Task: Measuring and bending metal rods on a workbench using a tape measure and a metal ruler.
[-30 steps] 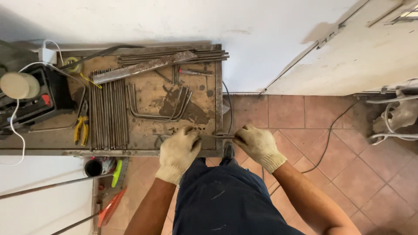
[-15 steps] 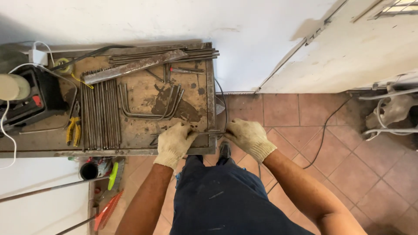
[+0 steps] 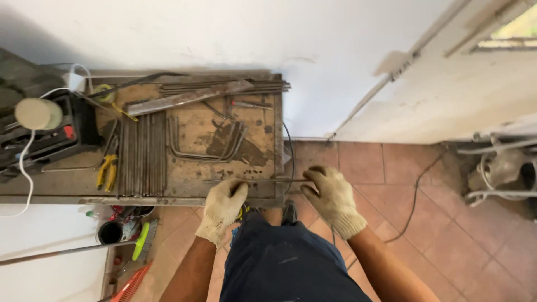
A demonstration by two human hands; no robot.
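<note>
Head view: both gloved hands, left hand point(image 3: 222, 208) and right hand point(image 3: 331, 197), grip thin rod point(image 3: 274, 180) on workbench point(image 3: 190, 184).

No packages, signs or screens showed anywhere in view. The nearest thing to a label was a small red patch point(image 3: 68, 132) on the front of the black machine point(image 3: 53, 140) at the bench's point(image 3: 184, 193) left end; it was too small and blurred to tell whether it was a sticker, a switch or a light. Nothing else on the bench, wall or floor bore a visible label.
</note>
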